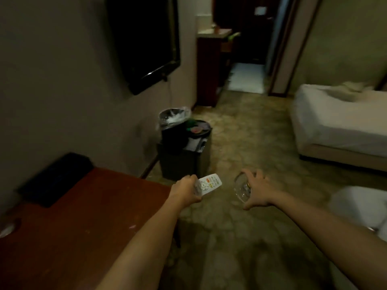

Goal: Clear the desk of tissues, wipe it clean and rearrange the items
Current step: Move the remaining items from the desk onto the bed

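My left hand (pixel 185 192) grips a white remote control (pixel 210 183) with coloured buttons, held out past the right edge of the brown wooden desk (pixel 73 222). My right hand (pixel 256 190) holds a clear glass ashtray (pixel 240 188) over the carpet, fingers curled round its rim. A black flat object (pixel 56 178) lies at the desk's far end against the wall. Something pale (pixel 7 228) shows at the desk's left edge, too blurred to identify.
A black bin (pixel 174 126) with a clear liner stands by the wall, beside a dark box (pixel 184 162) holding small items. A television (pixel 144 42) hangs on the wall. A white bed (pixel 339 122) lies at right, another white shape (pixel 360 208) nearer. A doorway (pixel 247 59) opens ahead.
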Action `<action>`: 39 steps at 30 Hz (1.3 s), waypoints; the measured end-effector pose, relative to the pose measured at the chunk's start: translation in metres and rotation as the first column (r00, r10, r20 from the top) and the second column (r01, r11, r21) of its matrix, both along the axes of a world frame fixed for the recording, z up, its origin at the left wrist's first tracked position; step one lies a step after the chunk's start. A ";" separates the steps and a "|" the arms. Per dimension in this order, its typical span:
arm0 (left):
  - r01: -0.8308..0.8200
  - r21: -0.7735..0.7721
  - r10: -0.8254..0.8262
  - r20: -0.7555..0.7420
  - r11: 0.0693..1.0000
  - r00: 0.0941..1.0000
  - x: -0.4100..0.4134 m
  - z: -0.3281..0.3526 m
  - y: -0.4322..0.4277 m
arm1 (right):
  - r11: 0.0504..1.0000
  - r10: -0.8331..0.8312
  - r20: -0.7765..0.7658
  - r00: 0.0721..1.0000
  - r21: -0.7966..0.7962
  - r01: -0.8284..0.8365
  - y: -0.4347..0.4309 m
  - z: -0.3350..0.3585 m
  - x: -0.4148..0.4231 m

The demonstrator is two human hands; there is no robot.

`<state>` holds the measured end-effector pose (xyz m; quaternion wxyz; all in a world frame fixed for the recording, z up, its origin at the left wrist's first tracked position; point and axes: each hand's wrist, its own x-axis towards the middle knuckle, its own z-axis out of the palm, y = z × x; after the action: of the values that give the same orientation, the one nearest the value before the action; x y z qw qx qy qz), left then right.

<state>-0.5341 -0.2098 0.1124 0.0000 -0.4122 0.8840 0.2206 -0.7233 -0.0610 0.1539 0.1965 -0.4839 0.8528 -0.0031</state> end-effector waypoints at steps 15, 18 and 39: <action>0.720 -0.012 -0.720 0.006 0.694 0.694 -0.293 -0.005 0.368 | 0.749 -0.660 -0.041 0.750 0.038 0.662 0.454 0.001 -0.137; 0.788 -0.020 -0.788 0.010 0.616 0.616 -0.329 -0.010 0.441 | 0.672 -0.733 -0.065 0.677 0.087 0.736 0.531 -0.007 -0.147; 0.994 0.109 -0.998 0.047 -0.030 -0.035 -0.591 -0.132 0.779 | -0.112 -0.984 0.113 -0.135 0.191 0.975 0.816 -0.152 -0.239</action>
<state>-1.1255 0.5690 -0.0197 0.2160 0.3356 0.9047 0.1489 -0.9621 0.7547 0.0022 0.2303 0.3220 0.8997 -0.1840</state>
